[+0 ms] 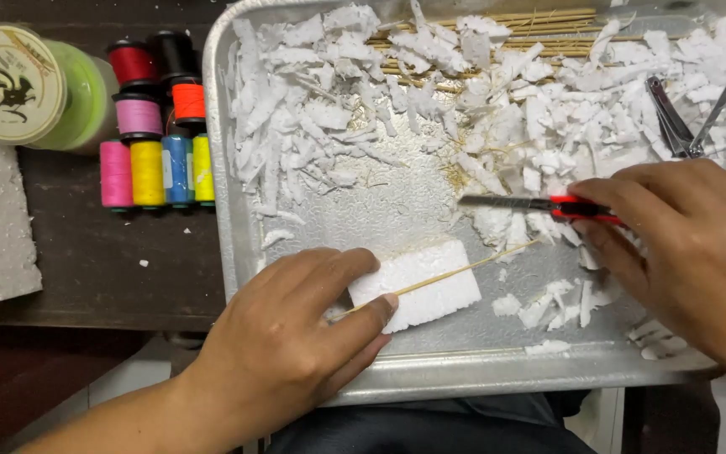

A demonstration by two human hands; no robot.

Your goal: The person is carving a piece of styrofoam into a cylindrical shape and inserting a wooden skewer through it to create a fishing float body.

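The foam block (418,284) and stick (439,279) are pinched by the left hand (287,336) — the cutter (539,204), gripped by the right hand (691,244) just beside it, is best drawn away from the fingers.

Tray (228,210) cut off top, right — cutter (539,204) handle hidden under right hand (691,252)

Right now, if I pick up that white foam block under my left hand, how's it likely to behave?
The foam block is probably very light and stiff, yet crumbly: white shavings cover the metal tray. It may slide easily, which may be why the left hand pins it with the thin stick.
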